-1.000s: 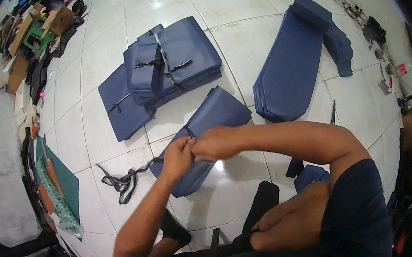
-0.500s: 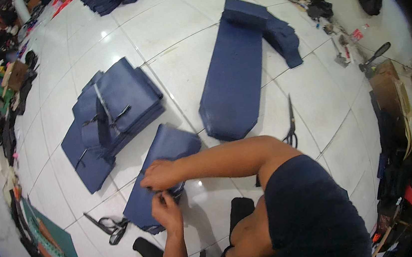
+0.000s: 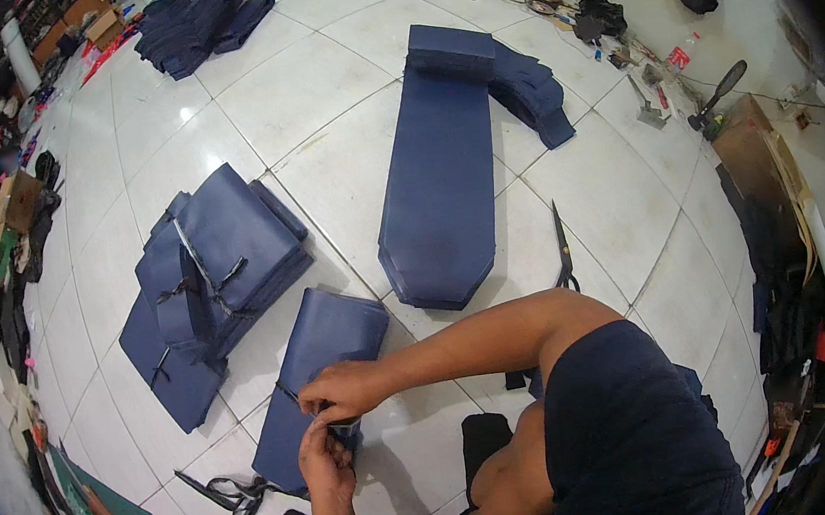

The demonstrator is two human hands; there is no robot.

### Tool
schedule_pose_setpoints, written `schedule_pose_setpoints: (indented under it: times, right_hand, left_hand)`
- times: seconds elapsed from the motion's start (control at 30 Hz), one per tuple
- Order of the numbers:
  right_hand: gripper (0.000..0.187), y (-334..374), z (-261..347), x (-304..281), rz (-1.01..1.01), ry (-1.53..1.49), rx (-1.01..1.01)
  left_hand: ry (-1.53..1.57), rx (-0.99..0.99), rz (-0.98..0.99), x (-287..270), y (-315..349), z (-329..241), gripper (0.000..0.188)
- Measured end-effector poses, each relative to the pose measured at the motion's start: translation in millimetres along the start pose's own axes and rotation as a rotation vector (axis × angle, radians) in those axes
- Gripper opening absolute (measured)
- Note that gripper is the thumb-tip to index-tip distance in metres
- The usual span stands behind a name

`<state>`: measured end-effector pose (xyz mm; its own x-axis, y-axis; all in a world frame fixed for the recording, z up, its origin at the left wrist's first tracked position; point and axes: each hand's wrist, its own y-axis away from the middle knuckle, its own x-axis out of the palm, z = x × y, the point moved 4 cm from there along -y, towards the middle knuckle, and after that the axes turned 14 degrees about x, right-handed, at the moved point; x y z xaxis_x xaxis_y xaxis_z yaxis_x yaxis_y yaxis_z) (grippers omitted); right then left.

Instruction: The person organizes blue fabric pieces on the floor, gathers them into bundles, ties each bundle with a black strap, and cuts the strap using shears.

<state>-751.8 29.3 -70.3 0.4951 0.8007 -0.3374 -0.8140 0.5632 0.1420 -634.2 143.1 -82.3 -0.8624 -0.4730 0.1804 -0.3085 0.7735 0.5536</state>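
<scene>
A folded stack of navy sheets (image 3: 334, 326) lies on the floor in front of me, with a thin black strip (image 3: 287, 392) running across its middle. At the stack's right edge my right hand (image 3: 344, 389) is closed, its fingertips pinching the strip. Just below, my left hand (image 3: 325, 460) has curled fingers meeting the right hand's at the strip; the strip's ends are mostly hidden by the fingers. A loose tangle of black strip (image 3: 242, 499) rests left of the stack's near end.
Beyond on the left sits a tied navy bundle (image 3: 227, 217). A long navy stack (image 3: 439, 174) lies to the right, near dark scissors (image 3: 564, 252). A further navy pile (image 3: 192, 24) is at the back. Clutter lines both sides, including a green board (image 3: 122, 509) and cardboard (image 3: 753, 151).
The view has shifted, so most floor items appear lower and further left. My right hand has moved off the stack's middle to its right edge, nearer my left hand, exposing the strip.
</scene>
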Motion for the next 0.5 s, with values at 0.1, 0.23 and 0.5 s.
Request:
schedule_pose_setpoints:
  times: [0.1,0.23,0.5]
  right_hand:
    - [0.032,1,-10,-3,0.125,0.125,0.032]
    - [0.026,3,-12,-2,-0.022,0.379,-0.104]
    - [0.020,-17,-25,-6,-0.077,0.698,0.041]
  left_hand:
    - [-0.070,0.047,0.024,-1,1,-2,0.013]
    - [-0.240,0.323,-0.099,-11,-5,7,0.016]
    - [-0.956,0.505,-0.106,-14,-1,-6,0.020]
